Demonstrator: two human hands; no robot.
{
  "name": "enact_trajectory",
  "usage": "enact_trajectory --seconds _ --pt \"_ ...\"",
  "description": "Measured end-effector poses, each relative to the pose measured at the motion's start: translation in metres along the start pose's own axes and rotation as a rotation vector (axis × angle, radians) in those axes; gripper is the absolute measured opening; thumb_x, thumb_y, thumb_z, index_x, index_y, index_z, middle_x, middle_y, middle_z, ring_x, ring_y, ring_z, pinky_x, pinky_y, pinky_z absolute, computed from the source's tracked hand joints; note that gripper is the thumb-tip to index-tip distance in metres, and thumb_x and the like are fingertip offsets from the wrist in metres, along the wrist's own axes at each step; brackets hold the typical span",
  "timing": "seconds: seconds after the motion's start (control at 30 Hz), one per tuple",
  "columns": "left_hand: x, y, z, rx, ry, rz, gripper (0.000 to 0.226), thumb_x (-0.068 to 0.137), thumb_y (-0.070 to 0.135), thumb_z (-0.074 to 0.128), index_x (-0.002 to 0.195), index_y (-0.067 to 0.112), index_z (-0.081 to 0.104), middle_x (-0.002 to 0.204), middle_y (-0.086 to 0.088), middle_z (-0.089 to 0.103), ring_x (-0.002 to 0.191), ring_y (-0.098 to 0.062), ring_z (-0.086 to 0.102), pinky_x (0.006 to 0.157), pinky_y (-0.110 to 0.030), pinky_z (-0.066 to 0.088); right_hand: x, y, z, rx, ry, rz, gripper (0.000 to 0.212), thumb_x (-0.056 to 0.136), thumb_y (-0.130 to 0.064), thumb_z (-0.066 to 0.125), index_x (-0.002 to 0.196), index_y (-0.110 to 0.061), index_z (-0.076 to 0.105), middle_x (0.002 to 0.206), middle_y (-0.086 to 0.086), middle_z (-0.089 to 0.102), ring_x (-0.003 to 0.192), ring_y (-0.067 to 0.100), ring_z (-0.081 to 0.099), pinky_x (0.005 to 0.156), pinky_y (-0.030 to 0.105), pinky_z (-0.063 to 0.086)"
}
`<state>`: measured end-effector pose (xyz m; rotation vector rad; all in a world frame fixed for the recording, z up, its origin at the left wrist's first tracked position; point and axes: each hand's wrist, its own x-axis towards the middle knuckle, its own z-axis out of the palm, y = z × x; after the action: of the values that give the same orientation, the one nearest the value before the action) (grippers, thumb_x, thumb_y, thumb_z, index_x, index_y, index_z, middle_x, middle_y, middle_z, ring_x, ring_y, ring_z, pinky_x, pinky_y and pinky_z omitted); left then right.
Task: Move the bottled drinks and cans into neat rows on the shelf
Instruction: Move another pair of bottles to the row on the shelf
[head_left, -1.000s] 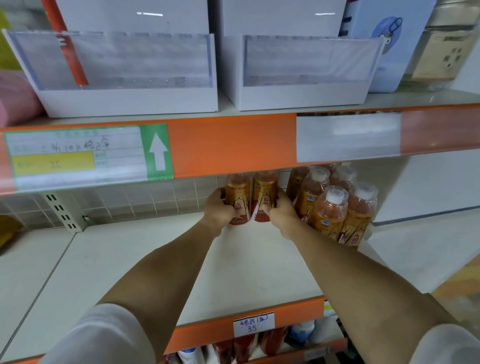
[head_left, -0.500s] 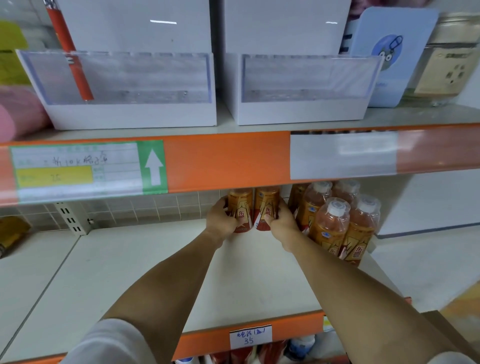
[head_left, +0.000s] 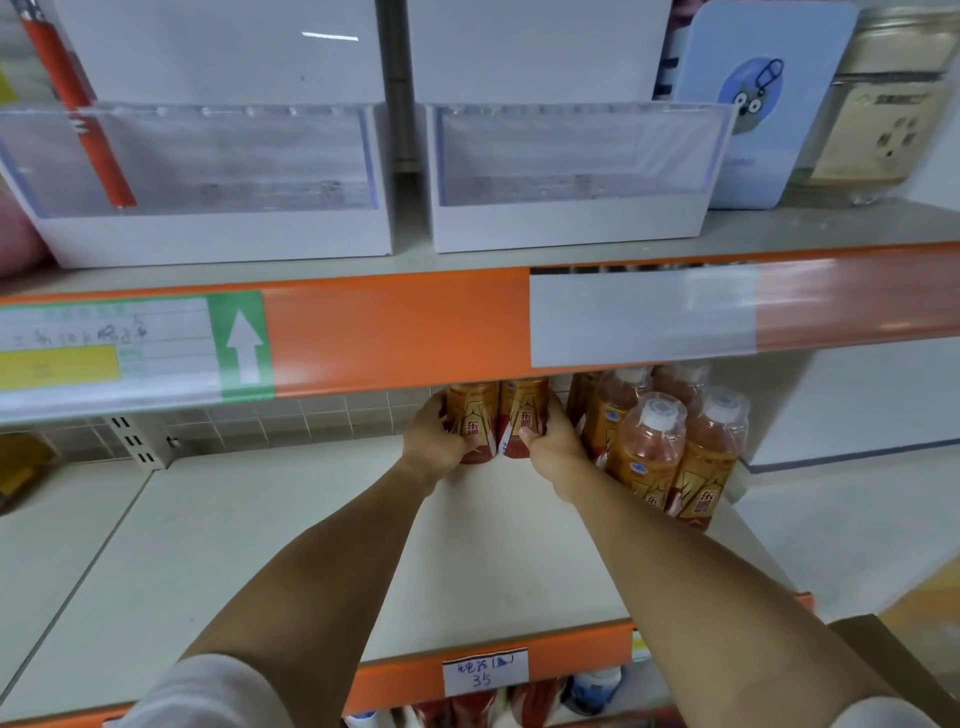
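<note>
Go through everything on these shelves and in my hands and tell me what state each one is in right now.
Left hand: grips the left bottle, upright on the shelf.
Right hand: grips the right bottle, upright, touching the left one.
Bottle cluster: upright, capped, packed together at right.
Left clear bin: holds an orange pen, leaning.
Right clear bin: looks empty.

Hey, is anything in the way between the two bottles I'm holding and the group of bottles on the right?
Only your own right hand. It wraps the right held bottle on the side facing the standing bottles. The left hand grips the left held bottle. No other object sits in that gap.
</note>
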<state>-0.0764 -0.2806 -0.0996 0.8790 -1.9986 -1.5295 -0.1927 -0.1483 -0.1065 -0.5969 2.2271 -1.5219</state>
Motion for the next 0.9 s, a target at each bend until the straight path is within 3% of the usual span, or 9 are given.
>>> enact_trajectory --seconds 0.3,0.43,0.53,0.7,0.8,0.9 --pt "-0.004 0.004 0.002 0.005 0.020 -0.002 0.067 0.074 -0.003 0.082 0.134 0.013 0.055 0.126 -0.003 0.067 0.120 -0.025 0.061 0.101 -0.046 0.054 -0.003 -0.005 0.000 -0.002 0.002 0.027 0.060 0.101 -0.014 0.051 0.152 -0.037 0.030 0.148 -0.001 0.049 0.138 0.029 0.044 0.105 0.043 0.039" --pt "-0.010 0.012 0.003 0.019 -0.011 -0.010 0.069 0.074 -0.003 0.080 0.136 0.015 0.054 0.122 -0.001 0.067 0.117 -0.023 0.061 0.097 -0.037 0.055 -0.005 -0.007 0.000 0.000 0.010 0.033 0.055 0.099 -0.011 0.054 0.148 -0.031 0.039 0.142 0.000 0.055 0.133 0.028 0.050 0.104 0.040 0.040" --pt "-0.019 0.019 0.005 0.125 -0.008 0.006 0.056 0.080 0.008 0.077 0.131 0.018 0.056 0.115 0.003 0.066 0.112 -0.021 0.062 0.098 -0.035 0.053 -0.009 -0.006 -0.003 -0.062 -0.001 0.040 0.042 0.098 -0.014 0.056 0.139 -0.024 0.051 0.133 0.004 0.062 0.126 0.030 0.055 0.106 0.045 0.045" --pt "-0.045 0.022 -0.001 0.338 -0.058 0.035 0.054 0.088 0.021 0.073 0.137 0.019 0.050 0.110 0.005 0.063 0.106 -0.020 0.061 0.086 -0.024 0.047 -0.026 -0.007 -0.010 -0.180 -0.028 0.013 0.032 0.098 -0.027 0.058 0.129 -0.018 0.058 0.125 0.006 0.065 0.117 0.031 0.060 0.087 0.031 0.043" --pt "-0.061 0.024 -0.007 0.580 -0.121 0.054 0.061 0.093 0.035 0.064 0.148 0.025 0.039 0.129 -0.004 0.063 0.115 -0.026 0.059 0.098 -0.036 0.049 -0.037 -0.016 -0.012 -0.285 -0.018 -0.003 0.034 0.098 -0.037 0.053 0.126 -0.019 0.058 0.125 0.008 0.065 0.117 0.034 0.059 0.097 0.038 0.046" --pt "-0.076 0.028 -0.015 0.927 -0.217 0.130 0.071 0.098 0.049 0.051 0.159 0.026 0.022 0.163 -0.004 0.032 0.149 -0.031 0.029 0.119 -0.043 0.031 -0.052 -0.027 -0.011 -0.414 -0.027 -0.031 0.040 0.098 -0.043 0.049 0.129 -0.019 0.057 0.128 0.012 0.063 0.119 0.035 0.057 0.105 0.046 0.043"
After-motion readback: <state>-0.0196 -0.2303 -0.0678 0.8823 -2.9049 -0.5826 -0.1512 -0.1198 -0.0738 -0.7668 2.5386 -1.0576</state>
